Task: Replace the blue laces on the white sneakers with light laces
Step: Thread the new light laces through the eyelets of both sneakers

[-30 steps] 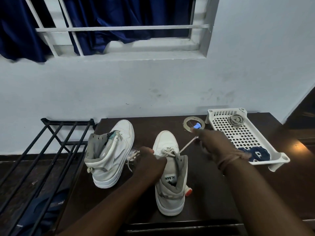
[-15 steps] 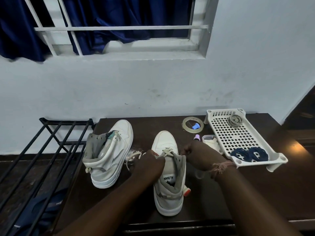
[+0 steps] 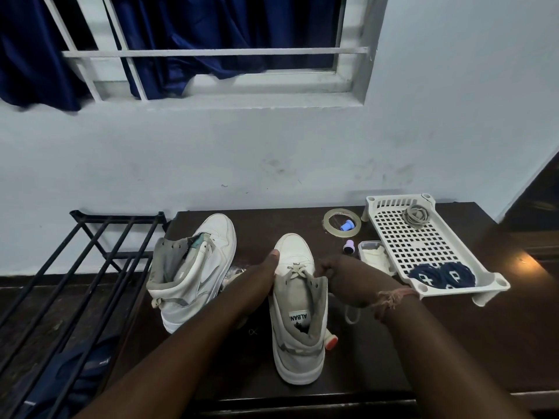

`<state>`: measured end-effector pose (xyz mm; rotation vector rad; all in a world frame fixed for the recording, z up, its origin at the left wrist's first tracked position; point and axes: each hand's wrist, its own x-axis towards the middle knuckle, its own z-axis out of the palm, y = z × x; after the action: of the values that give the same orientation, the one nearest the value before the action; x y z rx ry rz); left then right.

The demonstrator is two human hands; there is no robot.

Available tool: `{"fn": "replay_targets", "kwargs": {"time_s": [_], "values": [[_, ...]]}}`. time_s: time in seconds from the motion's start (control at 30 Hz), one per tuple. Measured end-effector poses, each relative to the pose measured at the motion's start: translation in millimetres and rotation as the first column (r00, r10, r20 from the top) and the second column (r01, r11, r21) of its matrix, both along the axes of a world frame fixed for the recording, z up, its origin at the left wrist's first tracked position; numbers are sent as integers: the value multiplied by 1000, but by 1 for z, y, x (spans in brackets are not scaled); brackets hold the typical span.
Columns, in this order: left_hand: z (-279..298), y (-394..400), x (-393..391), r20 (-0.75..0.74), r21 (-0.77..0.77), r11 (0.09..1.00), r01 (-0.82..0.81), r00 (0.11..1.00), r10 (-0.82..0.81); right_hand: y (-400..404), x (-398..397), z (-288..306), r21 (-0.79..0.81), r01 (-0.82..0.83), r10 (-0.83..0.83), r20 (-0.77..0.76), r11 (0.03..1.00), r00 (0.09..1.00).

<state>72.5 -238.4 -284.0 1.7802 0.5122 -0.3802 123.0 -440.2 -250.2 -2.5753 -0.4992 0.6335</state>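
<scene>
Two white high-top sneakers stand on a dark wooden table point(image 3: 453, 343). The right sneaker point(image 3: 298, 316) has a light lace point(image 3: 298, 271) crossed through its lowest eyelets. My left hand point(image 3: 260, 276) rests against this sneaker's left side, thumb by the toe. At the sneaker's right eyelets my right hand point(image 3: 348, 279) pinches the lace, and a loop of it point(image 3: 352, 316) hangs below the wrist. The left sneaker point(image 3: 196, 267) stands unlaced with its tongue open. Two coiled blue laces point(image 3: 440, 275) lie in a white perforated tray point(image 3: 423, 246), with a coiled light lace point(image 3: 416, 216) at its far end.
A tape roll point(image 3: 341, 222), two small purple caps point(image 3: 348, 246), and a small white box point(image 3: 375, 257) sit behind the right sneaker. An orange-capped object point(image 3: 331, 342) lies by its heel. A black metal rack point(image 3: 75, 282) stands left of the table, a white wall behind.
My right hand, which had drawn the lace out toward the tape roll, came back to the sneaker's right eyelets. My left hand shifted from above the tongue to the sneaker's left side.
</scene>
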Motion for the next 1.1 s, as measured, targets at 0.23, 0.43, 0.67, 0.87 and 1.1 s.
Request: {"fn": "replay_targets", "kwargs": {"time_s": [0.23, 0.43, 0.67, 0.87, 1.1], "values": [[9, 6, 3, 72, 93, 996, 3, 997, -9, -1, -2, 6, -76, 41, -39, 25, 996, 999], [8, 10, 4, 163, 306, 949, -71, 986, 21, -1, -3, 7, -152, 100, -94, 46, 983, 995], [10, 7, 1, 151, 301, 947, -115, 986, 72, 7, -16, 22, -200, 101, -76, 129, 975, 989], [14, 5, -1, 131, 360, 929, -89, 990, 44, 6, -15, 14, -89, 169, -157, 126, 982, 980], [19, -4, -1, 123, 552, 832, -66, 992, -3, 2, -7, 21, 96, 289, -299, 113, 952, 947]]}}
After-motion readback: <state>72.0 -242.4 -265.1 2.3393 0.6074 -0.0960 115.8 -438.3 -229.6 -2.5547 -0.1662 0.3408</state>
